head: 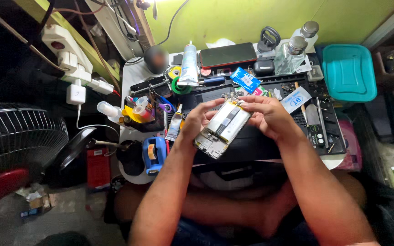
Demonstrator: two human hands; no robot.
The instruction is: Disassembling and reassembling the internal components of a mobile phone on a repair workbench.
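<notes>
An opened phone body (222,127) with its battery and inner parts showing is held tilted above the black work mat (251,146). My left hand (196,119) grips its left side, fingers curled over the top edge. On the right side my right hand (267,115) holds it, with fingertips pressing near the upper end by the small circuit board. Both forearms reach up from the bottom of the view.
The small desk is crowded: a glue tube (189,64), a dark phone (228,54), two glass bottles (292,54), a teal plastic lid (348,72), blue packets (245,79), tape rolls (177,84), a blue tape dispenser (153,152), tweezers (321,120). A fan (10,136) and power strip (71,61) stand left.
</notes>
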